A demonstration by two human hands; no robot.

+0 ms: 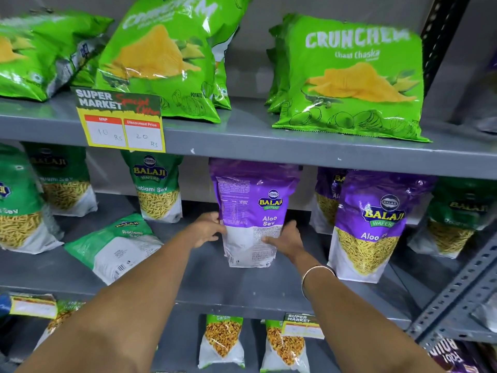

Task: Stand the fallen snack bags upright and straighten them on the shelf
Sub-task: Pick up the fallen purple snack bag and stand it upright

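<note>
A purple Aloo Sev bag [251, 208] stands upright on the middle shelf [215, 278], its printed back facing me. My left hand [205, 229] grips its lower left edge and my right hand [285, 238] holds its lower right edge. To the left, a green Ratlami Sev bag [114, 244] lies flat on its face on the same shelf. Another purple Aloo Sev bag [372, 224] stands upright to the right, front side out.
Green Ratlami Sev bags [158, 187] stand along the back left of the shelf. Green Crunchem chip bags [349, 76] fill the upper shelf, some leaning at far left. A yellow price tag [121, 122] hangs from that shelf's edge. A slotted metal upright [457, 286] rises at right.
</note>
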